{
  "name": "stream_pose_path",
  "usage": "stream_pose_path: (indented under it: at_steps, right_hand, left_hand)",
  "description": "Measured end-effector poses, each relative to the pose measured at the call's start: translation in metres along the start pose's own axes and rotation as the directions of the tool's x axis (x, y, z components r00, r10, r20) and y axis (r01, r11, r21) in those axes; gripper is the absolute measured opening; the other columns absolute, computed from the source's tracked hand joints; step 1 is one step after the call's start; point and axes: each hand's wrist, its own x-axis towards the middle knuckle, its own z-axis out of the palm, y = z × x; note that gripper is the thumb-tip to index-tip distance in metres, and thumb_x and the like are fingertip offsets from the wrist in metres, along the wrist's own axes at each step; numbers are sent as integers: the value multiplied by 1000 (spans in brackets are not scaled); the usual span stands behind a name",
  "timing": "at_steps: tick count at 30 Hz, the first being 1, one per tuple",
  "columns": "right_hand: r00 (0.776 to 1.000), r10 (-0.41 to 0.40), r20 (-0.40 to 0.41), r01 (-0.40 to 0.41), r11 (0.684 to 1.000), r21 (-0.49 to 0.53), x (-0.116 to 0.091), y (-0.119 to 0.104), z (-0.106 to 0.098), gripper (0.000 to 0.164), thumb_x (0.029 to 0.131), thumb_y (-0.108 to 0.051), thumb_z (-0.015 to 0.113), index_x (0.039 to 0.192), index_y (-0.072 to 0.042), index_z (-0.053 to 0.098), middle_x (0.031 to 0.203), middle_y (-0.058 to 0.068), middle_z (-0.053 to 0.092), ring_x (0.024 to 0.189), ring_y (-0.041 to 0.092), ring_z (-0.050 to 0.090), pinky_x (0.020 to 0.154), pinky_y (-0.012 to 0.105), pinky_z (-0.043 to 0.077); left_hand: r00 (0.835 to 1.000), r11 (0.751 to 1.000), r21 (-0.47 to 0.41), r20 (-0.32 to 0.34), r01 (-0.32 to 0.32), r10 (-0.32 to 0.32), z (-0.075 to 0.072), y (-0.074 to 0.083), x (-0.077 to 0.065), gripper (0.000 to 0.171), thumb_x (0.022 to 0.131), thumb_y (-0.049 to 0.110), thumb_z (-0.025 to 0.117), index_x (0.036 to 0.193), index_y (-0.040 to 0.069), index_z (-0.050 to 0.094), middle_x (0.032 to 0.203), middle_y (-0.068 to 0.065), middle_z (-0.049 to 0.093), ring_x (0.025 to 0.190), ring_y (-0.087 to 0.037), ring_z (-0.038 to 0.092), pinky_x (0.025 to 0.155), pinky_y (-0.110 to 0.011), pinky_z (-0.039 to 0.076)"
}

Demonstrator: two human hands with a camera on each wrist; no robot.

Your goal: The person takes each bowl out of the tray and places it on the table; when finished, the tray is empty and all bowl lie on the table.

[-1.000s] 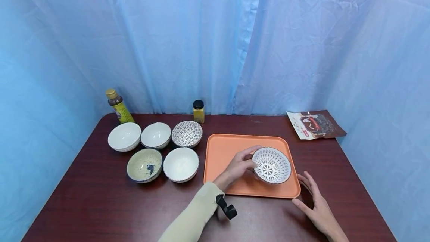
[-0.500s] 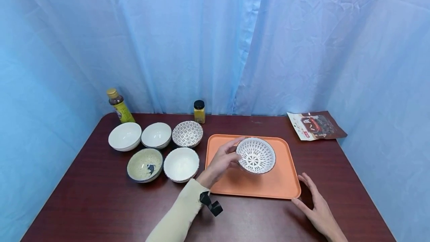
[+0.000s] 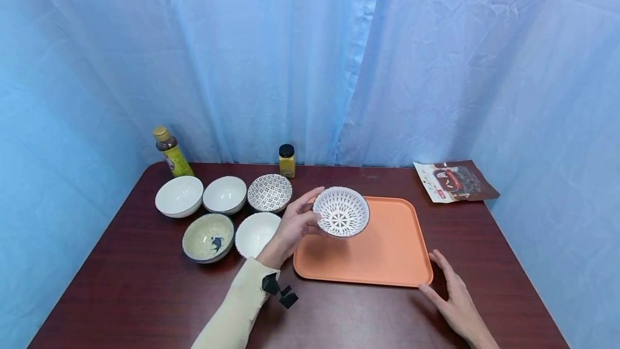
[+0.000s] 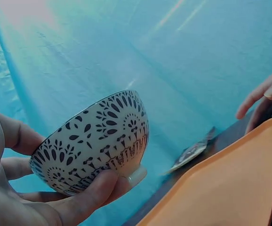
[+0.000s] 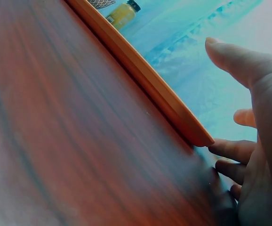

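Observation:
In the head view my left hand (image 3: 293,228) grips a patterned bowl (image 3: 341,212) by its left side, holding it above the left part of the orange tray (image 3: 373,263). The left wrist view shows the bowl's dark-and-white outer pattern (image 4: 93,136), with thumb and fingers around its lower wall and foot. My right hand (image 3: 455,300) is by the tray's front right corner, fingers loosely spread and holding nothing. In the right wrist view its fingers are close to the tray's corner (image 5: 199,136); whether they touch it I cannot tell.
Left of the tray are a white bowl (image 3: 256,233), a beige bowl (image 3: 208,238), stacked white bowls (image 3: 179,196), another white bowl (image 3: 225,194) and a patterned bowl (image 3: 269,193). Behind them stand a bottle (image 3: 173,152) and a black-capped jar (image 3: 287,161). A packet (image 3: 455,180) lies back right.
My left hand has lifted the patterned bowl and carried it leftward and back, from the tray's right side to above its left side. The right hand has stayed almost still.

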Motion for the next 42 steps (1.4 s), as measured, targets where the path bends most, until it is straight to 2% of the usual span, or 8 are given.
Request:
stream_pose_path:
  at_steps: [4,7,9,11,14,16,33,42]
  right_hand:
    - [999,-37,-36,36,999,-25,-1,1,3,81,89,-17,74,155,0,31,143,27,51,125,-30,17,98,-5,10]
    - [999,-23,-29,22,999,-38,-1,2,4,80,89,-19,74,154,0,32,145,27,50,128,-27,18,115,24,22]
    - [1000,-8,-11,8,999,-47,-1,2,4,78,90,-21,73,153,0,34,147,28,48,139,-10,27,112,46,29]
    - [1000,15,19,-14,998,-63,0,1,3,76,91,-24,72,152,1,35,148,30,45,145,15,34,100,62,31]
    - [999,21,44,-17,996,-87,1,2,4,73,91,-26,72,150,2,38,148,35,42,135,52,39,102,67,28]
    - [998,27,51,-22,995,-98,1,2,4,72,91,-27,72,148,2,40,147,37,42,134,57,37,102,70,26]
    - [999,-45,3,45,992,-118,1,5,9,60,90,-22,72,140,2,50,142,31,51,134,53,39,100,68,27]
    - [998,-64,-10,63,992,-109,1,6,8,59,88,-20,74,138,1,52,140,31,52,131,55,41,100,69,27]
  left_hand:
    - [999,1000,1,-37,-5,6,-11,7,-8,69,90,-4,45,157,12,34,148,-32,44,75,-11,72,67,-29,63]
    - [998,1000,1,-68,-9,9,-20,13,-13,69,91,-5,44,157,12,33,149,-32,43,77,-12,72,69,-30,64]
    - [996,1000,-5,-86,-12,11,-26,16,-17,69,91,-6,43,157,11,32,150,-32,42,79,-13,73,70,-31,64]
    - [995,1000,-13,-100,-20,18,-32,20,-21,70,91,-7,42,158,10,31,148,-35,41,79,-13,73,71,-32,64]
    - [993,999,-20,-118,-25,23,-39,24,-26,71,91,-8,42,158,10,30,148,-37,41,77,-13,72,70,-32,64]
    - [991,1000,-11,-132,-26,25,-44,26,-29,71,90,-8,42,158,10,30,147,-36,41,76,-12,72,69,-32,64]
    - [968,999,13,-247,-37,39,-81,45,-58,71,91,-10,39,158,10,28,153,-31,36,84,-12,72,67,-28,63]
    - [950,998,6,-304,-69,68,-105,58,-83,70,94,-10,37,160,7,20,152,-21,35,90,-9,72,71,-27,64]
